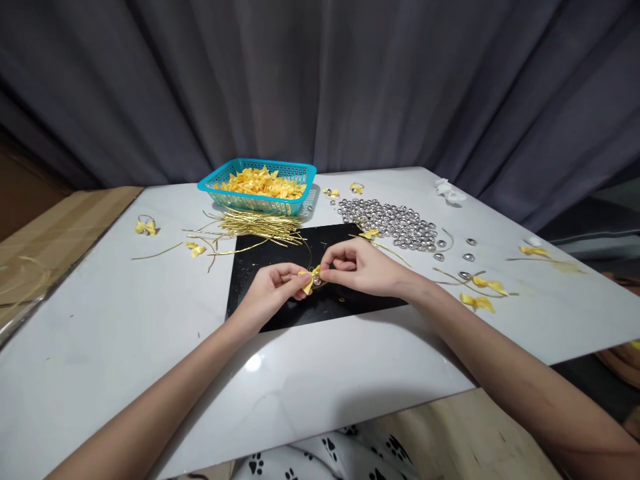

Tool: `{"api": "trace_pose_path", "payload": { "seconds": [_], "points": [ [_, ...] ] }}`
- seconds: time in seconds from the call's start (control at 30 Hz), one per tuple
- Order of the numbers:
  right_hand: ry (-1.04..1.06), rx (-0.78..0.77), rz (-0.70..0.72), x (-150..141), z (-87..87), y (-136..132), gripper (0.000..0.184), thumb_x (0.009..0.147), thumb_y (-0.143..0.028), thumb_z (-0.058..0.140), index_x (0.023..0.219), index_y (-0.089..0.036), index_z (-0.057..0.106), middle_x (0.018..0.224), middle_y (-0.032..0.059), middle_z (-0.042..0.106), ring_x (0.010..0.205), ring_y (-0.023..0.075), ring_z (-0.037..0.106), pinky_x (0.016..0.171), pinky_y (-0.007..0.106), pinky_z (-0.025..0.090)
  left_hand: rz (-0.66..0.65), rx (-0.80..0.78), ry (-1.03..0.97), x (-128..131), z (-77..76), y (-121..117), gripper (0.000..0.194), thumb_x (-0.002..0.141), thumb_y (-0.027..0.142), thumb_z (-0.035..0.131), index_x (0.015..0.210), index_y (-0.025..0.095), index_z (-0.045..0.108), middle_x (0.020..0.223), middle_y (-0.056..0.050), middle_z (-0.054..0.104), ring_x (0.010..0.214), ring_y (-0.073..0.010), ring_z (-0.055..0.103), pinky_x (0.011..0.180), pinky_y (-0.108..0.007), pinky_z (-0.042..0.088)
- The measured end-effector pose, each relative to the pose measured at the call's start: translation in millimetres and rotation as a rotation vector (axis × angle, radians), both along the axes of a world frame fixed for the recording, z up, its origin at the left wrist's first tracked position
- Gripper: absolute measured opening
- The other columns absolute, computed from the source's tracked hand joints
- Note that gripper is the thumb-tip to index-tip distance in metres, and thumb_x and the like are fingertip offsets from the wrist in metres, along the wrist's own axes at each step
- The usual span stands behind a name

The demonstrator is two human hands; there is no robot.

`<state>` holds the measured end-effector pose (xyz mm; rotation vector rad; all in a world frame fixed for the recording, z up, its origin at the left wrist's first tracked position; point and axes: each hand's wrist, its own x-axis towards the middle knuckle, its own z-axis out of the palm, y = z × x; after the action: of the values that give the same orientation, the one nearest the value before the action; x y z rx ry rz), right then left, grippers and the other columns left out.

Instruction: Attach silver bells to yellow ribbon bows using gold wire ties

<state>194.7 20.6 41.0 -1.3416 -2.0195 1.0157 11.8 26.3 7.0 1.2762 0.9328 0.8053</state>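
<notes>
Over a black mat [280,313], a yellow ribbon bow [308,283] is pinched between the thumb and fingers of my left hand [277,290]. A small silver bell [317,281] shows at the bow's middle. My right hand [360,267] has its thumb and forefinger closed at the bow's right side, where a thin gold cord runs up from it. Whether those fingertips grip the ribbon or the cord is hard to see. Gold cord lengths [260,225] lie in a bundle just beyond the mat.
A turquoise basket [206,186] of yellow bows stands at the back. Right of it spreads a pile of silver bells [395,221]. Loose bows [477,303] and cords lie at the right; a finished-looking bow with a cord loop [147,227] lies at the left.
</notes>
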Motion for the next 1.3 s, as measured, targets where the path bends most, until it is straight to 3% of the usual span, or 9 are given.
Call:
{"api": "trace_pose_path", "payload": {
  "seconds": [0.3,0.53,0.67,0.87,0.97,1.13,1.3],
  "points": [
    [-0.027,0.043,0.01,2,1.8,-1,0.012,0.076,-0.02,0.059,0.066,-0.012,0.059,0.049,-0.0095,0.021,0.047,0.005,0.019,0.044,0.021,0.018,-0.018,-0.018,0.017,-1,-0.2,1,0.013,0.067,0.026,0.071,0.069,0.014,0.066,0.058,0.001,0.063,0.053,-0.0082,0.055,0.056,-0.02,0.044],
    [0.005,0.216,0.012,1,4.3,-4,0.017,0.077,-0.024,0.062,0.087,-0.011,0.066,0.05,-0.0094,0.025,0.047,0.0052,0.022,0.047,0.022,0.02,0.008,-0.002,0.05,0,4.4,-1,0.012,0.066,0.024,0.07,0.065,0.014,0.064,0.054,0.003,0.06,0.051,-0.008,0.052,0.054,-0.02,0.044],
    [-0.002,0.182,0.051,-3,-0.9,-6,0.013,0.08,-0.021,0.057,0.076,-0.011,0.065,0.05,-0.0082,0.028,0.048,0.0051,0.025,0.047,0.021,0.022,-0.037,-0.005,0.07,1,5.0,-2,0.012,0.067,0.025,0.07,0.066,0.014,0.064,0.053,0.003,0.059,0.049,-0.0074,0.051,0.052,-0.019,0.043],
    [0.087,0.105,-0.036,-2,0.3,-3,0.01,0.08,-0.02,0.055,0.074,-0.012,0.057,0.053,-0.0076,0.031,0.047,0.0051,0.027,0.045,0.02,0.022,-0.017,-0.032,0.093,1,1.0,1,0.014,0.066,0.025,0.068,0.063,0.014,0.062,0.054,0.002,0.06,0.047,-0.0064,0.05,0.05,-0.018,0.041],
    [0.218,0.076,-0.067,8,9.0,0,0.012,0.079,-0.024,0.057,0.075,-0.013,0.055,0.051,-0.0079,0.032,0.046,0.0049,0.026,0.043,0.02,0.02,0.001,-0.04,0.132,1,-2.4,3,0.014,0.066,0.025,0.067,0.062,0.014,0.06,0.052,0.002,0.058,0.046,-0.0065,0.048,0.046,-0.018,0.037],
    [0.651,-0.087,-0.023,15,19.0,-3,0.02,0.08,-0.033,0.059,0.085,-0.018,0.047,0.05,-0.0113,0.022,0.043,0.0043,0.014,0.04,0.019,0.011,-0.066,-0.034,0.162,1,-3.8,3,0.018,0.071,0.032,0.065,0.066,0.016,0.059,0.057,0.002,0.06,0.045,-0.0061,0.045,0.04,-0.017,0.03],
    [0.738,-0.009,-0.027,8,18.2,-9,0.022,0.077,-0.027,0.065,0.083,-0.02,0.044,0.047,-0.0122,0.026,0.04,0.0025,0.014,0.039,0.018,0.012,-0.132,-0.053,0.171,1,0.5,-2,0.018,0.071,0.032,0.064,0.065,0.016,0.06,0.058,0.002,0.059,0.045,-0.006,0.043,0.041,-0.018,0.028]
  ]
}}
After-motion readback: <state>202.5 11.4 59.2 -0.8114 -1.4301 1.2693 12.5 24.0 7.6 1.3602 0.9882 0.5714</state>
